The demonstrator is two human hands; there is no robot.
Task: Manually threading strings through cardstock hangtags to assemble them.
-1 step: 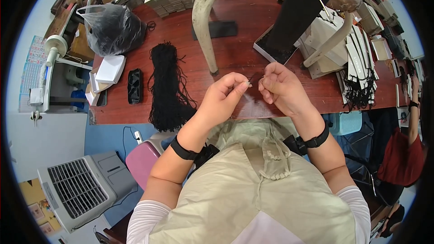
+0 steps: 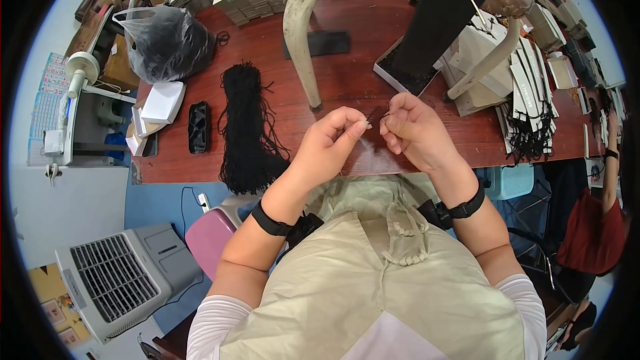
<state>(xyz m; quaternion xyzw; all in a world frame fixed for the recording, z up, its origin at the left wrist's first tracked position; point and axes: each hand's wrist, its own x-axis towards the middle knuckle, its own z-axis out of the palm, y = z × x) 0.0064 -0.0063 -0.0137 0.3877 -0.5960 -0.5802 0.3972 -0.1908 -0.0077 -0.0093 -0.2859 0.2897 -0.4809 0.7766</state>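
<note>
My left hand point(image 2: 333, 137) and my right hand point(image 2: 413, 130) meet fingertip to fingertip above the near edge of the red-brown table point(image 2: 347, 73). Both pinch a short piece of thin black cord point(image 2: 377, 117) that runs between them. Each wrist wears a black band. To the left of my left hand, a thick bundle of black cords point(image 2: 247, 127) lies on the table and hangs over its front edge.
A pale curved leg point(image 2: 300, 33) stands on the table behind my hands, beside a black open box point(image 2: 427, 33). White tags with black cords point(image 2: 530, 100) are stacked at right. At left are a black plastic bag point(image 2: 167, 43), white boxes point(image 2: 163, 101) and a small black tray point(image 2: 198, 127). A person in red point(image 2: 593, 227) sits at the far right.
</note>
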